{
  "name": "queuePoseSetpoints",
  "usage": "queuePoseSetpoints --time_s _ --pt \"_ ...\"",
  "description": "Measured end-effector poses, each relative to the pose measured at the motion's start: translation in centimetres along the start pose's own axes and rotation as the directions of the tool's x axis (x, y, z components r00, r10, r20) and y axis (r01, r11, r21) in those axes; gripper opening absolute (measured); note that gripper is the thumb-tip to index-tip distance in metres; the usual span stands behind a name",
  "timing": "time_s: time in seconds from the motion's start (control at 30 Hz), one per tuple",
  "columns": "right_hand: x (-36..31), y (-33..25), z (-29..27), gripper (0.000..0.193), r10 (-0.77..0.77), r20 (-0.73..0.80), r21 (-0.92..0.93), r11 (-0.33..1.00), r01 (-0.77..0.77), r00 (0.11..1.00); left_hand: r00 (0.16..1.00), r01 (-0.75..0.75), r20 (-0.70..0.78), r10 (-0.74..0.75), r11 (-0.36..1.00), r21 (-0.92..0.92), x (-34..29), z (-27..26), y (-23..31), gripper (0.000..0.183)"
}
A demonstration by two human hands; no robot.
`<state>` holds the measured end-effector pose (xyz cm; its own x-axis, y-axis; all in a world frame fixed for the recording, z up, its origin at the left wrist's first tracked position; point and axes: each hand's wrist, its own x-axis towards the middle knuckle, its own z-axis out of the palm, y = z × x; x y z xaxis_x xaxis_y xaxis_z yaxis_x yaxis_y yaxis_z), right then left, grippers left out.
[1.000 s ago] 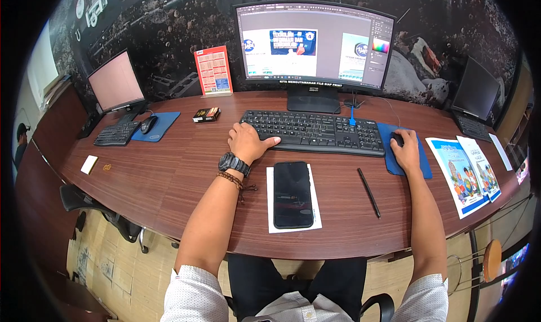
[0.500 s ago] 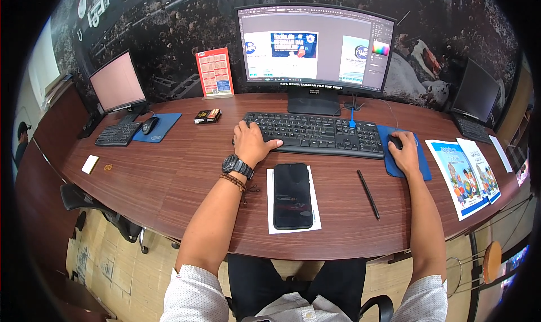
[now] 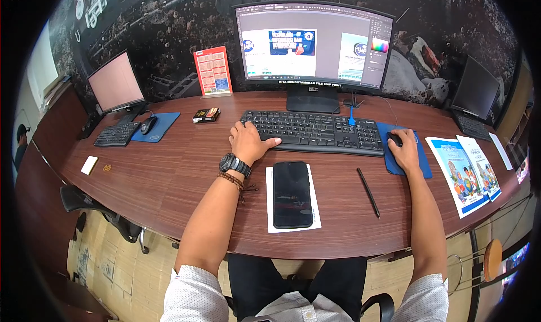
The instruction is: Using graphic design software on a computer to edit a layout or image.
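Note:
My left hand (image 3: 249, 142) lies over the left end of a black keyboard (image 3: 316, 130), thumb stretched along its near edge and fingers loosely apart, gripping nothing. A dark watch (image 3: 234, 165) and a beaded bracelet (image 3: 231, 181) circle that wrist. Further right, my right hand (image 3: 404, 149) is closed over a black computer mouse (image 3: 395, 139), mostly covered by it, on a blue mouse pad (image 3: 420, 163). Behind the keyboard stands a curved monitor (image 3: 315, 47) showing design pages. Between my forearms lie a black phone (image 3: 292, 195) on white paper (image 3: 314, 215) and a black stylus (image 3: 369, 192).
Printed colour sheets (image 3: 459, 175) lie at the right. At the left are a second monitor (image 3: 116, 82), keyboard (image 3: 116, 135) and mouse (image 3: 149, 124). A small dark box (image 3: 206, 115) and a red-framed calendar stand (image 3: 213, 72) sit left of my monitor. A blue cable plug (image 3: 352, 119) touches my keyboard.

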<state>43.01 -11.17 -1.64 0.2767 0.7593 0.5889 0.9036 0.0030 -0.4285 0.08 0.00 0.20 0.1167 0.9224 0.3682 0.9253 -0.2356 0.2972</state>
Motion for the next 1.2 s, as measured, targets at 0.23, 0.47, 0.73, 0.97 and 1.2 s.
queuePoseSetpoints --time_s 0.23,0.47,0.73,0.97,1.2 --pt "0.0 -0.2 0.1 0.034 0.037 -0.018 -0.012 0.999 -0.037 0.999 1.000 0.002 0.010 -0.002 1.000 0.002 0.1 0.1 -0.1 0.101" --pt "0.0 -0.1 0.1 0.035 0.034 -0.017 -0.014 0.999 -0.034 0.999 0.999 -0.035 0.023 0.037 0.997 -0.061 0.2 -0.6 0.3 0.087" --pt "0.0 -0.3 0.0 0.034 0.086 -0.020 -0.014 0.996 -0.086 0.996 0.996 -0.086 -0.020 0.084 0.981 -0.176 0.4 -0.5 -0.3 0.052" --pt "-0.1 -0.1 0.0 0.034 0.083 -0.027 -0.014 0.996 -0.083 0.996 0.995 -0.094 -0.033 0.090 0.978 -0.187 0.4 -0.5 -0.1 0.048" --pt "0.0 -0.1 0.0 0.033 0.072 -0.024 -0.013 0.997 -0.072 0.997 0.996 -0.085 -0.029 0.081 0.978 -0.191 0.5 -0.6 -0.1 0.047"
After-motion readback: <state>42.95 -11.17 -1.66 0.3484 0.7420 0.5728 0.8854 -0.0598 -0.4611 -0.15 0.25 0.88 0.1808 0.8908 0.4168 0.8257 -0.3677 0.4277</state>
